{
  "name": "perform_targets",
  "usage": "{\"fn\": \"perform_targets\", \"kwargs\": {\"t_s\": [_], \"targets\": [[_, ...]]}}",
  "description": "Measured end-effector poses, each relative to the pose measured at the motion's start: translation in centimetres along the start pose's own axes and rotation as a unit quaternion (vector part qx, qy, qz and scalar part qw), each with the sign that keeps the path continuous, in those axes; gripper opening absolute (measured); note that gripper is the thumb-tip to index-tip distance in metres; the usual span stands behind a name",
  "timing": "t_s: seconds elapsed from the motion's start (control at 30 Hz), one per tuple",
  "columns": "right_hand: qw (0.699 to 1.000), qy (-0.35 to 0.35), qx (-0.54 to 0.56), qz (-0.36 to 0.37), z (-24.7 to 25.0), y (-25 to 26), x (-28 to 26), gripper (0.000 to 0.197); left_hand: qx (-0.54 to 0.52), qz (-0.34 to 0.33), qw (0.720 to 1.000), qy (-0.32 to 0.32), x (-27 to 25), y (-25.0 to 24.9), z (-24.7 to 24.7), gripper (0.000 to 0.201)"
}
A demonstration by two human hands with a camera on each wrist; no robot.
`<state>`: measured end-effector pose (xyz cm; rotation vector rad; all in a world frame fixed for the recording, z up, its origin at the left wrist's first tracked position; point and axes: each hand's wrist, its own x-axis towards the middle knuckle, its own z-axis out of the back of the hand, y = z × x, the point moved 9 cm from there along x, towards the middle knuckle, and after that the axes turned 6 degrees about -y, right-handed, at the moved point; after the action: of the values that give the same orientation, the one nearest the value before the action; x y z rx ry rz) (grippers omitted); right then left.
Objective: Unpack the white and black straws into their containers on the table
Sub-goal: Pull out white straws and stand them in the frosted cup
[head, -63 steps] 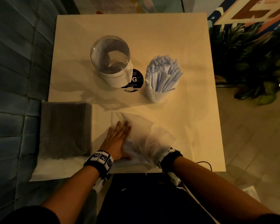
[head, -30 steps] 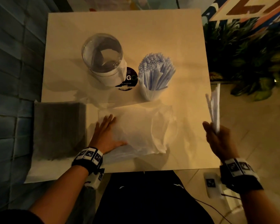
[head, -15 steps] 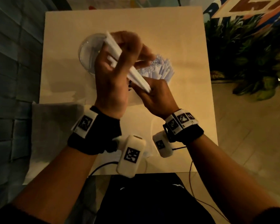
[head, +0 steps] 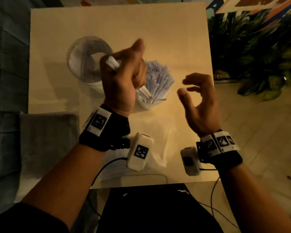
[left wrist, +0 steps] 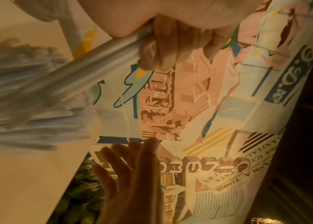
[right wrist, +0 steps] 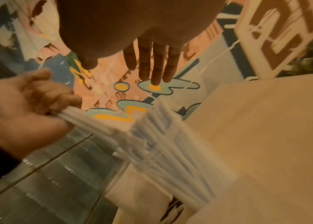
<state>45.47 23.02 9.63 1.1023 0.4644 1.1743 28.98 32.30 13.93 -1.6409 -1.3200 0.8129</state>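
Head view: over a pale worktop (head: 158, 27), the left hand (head: 123, 78) is closed in a fist round a small bundle of white straws (head: 112, 63), tilted so its lower ends dip toward the clear cup (head: 146, 105) already packed with white straws (head: 160, 79); the right hand (head: 200, 101) hovers just beside that cup, fingers loosely spread and holding nothing. Left-wrist view shows the fingers (left wrist: 163, 50) wrapped round the bundle, its far end blurred among the standing straws. Right-wrist view shows the bundle's tips meeting the top of the filled cup, with a tall clear jar (right wrist: 55, 174) beside it. That jar (head: 89, 59) holds no straws that can be made out. A dark pack (head: 47, 142) lies at the left of the worktop, likely the black straws, though its contents cannot be told for sure; crumpled white wrapping (head: 158, 132) lies near the front edge. The step in hand appears to be loading white straws into their cup; the next move calls for steering the lower ends inside the rim and releasing them without knocking the crowded cup over, the free hand being well placed to steady it
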Motion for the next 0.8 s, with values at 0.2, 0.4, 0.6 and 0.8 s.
{"fn": "perform_targets", "kwargs": {"t_s": [0.2, 0.4, 0.6, 0.8], "targets": [[0.998, -0.024, -0.023, -0.056, 1.9, -3.9, -0.6, 0.037, 0.133, -0.011, 0.991, -0.027, 0.3, 3.6, 0.4, 0.051], [0.998, 0.008, -0.032, -0.054, 0.3, -4.6, -0.1, 0.043, 0.248, -0.056, 0.967, -0.014, 0.5, 4.3, 0.3, 0.04], [0.983, 0.169, -0.058, -0.046, -4.2, -7.3, -0.5, 0.098, 0.287, -0.13, 0.949, -0.005, -0.2, 1.0, 1.7, 0.021], [0.964, 0.254, -0.077, -0.014, -8.2, -8.6, 0.7, 0.126, 0.41, -0.067, 0.908, -0.048, -3.8, 5.0, 8.7, 0.097]]}}
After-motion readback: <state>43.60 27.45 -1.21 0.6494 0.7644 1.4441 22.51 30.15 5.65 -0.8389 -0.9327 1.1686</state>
